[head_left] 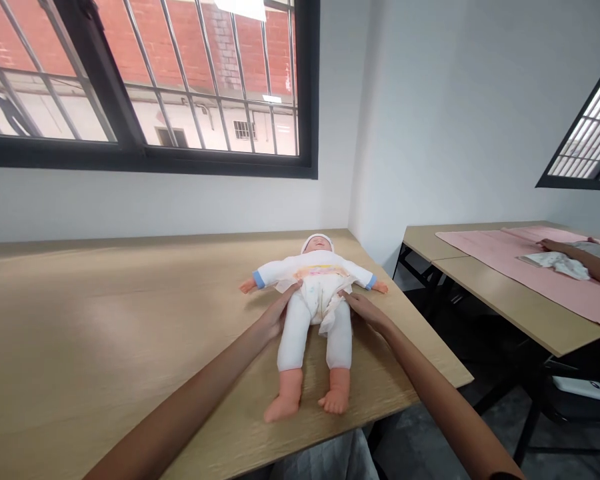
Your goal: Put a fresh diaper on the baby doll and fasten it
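A baby doll (287,347) lies on its back on the wooden table, head away from me and bare feet towards me. It has a white cap, a white top with blue cuffs, and white leg coverings. Around its hips sits a white diaper (316,297) with frilly edges, one of them hanging loose between the thighs. My left hand (280,310) is at the doll's hip on the left, fingers closed at the diaper's side. At the opposite hip, my right hand (364,308) pinches the diaper's other edge. Some fingertips are hidden by the doll and fabric.
The table (130,320) meets a white wall under a barred window (205,87). To the right, another table carries a pink cloth (500,257), where a person's hand (555,247) rests near a white cloth (563,265). A dark chair (575,407) holds a white object.
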Tool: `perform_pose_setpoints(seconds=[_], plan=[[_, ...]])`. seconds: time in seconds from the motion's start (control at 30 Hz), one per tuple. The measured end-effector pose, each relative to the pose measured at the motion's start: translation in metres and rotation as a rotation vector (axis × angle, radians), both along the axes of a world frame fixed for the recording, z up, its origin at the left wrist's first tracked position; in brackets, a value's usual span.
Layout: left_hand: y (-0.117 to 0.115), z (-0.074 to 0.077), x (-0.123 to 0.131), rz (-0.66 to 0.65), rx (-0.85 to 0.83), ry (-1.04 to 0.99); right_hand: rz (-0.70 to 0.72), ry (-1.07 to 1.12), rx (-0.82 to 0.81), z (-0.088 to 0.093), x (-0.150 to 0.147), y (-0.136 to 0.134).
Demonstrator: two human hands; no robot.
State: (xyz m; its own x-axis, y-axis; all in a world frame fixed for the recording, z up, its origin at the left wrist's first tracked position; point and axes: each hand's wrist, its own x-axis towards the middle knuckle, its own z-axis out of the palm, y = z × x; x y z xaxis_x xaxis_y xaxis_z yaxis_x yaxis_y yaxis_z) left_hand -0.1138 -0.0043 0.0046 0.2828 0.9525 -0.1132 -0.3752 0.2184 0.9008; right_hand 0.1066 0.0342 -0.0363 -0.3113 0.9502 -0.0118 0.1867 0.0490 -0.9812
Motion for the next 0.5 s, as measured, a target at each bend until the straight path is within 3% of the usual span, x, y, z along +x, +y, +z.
perform_pose_setpoints(seconds=[0.13,0.27,0.5], plan=[[0.001,-0.004,0.007,0.027,-0.045,-0.101,-0.141,0.008,0.154,-0.001,-0.005,0.004],[0.002,-0.004,0.014,0.109,-0.100,-0.129,-0.154,0.053,0.136,-0.005,-0.005,0.006],[0.011,-0.009,0.015,0.074,-0.128,-0.168,-0.186,0.057,0.130,-0.013,-0.003,0.012]])
